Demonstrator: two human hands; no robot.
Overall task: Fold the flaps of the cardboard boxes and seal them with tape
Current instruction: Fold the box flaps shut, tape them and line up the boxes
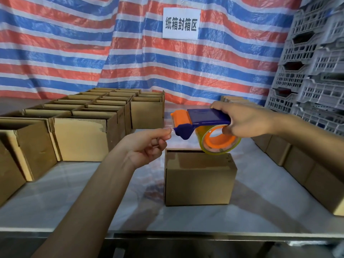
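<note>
Matt corrugated card is seen in the small brown cardboard box (200, 180); smooth plastic in the blue-and-orange tape dispenser (203, 118); glossy film on the clear tape roll (230, 146); a polished sheen on the pale tabletop (83, 192).

Blue/orange tape dispenser (200, 119), brown boxes (200, 178), red-blue-white striped tarp (74, 43).

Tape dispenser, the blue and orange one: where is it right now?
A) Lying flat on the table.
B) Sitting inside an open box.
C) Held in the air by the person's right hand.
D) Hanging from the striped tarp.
C: the right hand grips the tape dispenser in mid-air, above the closed box in this view, while the left hand pinches the tape end at its front.
</note>
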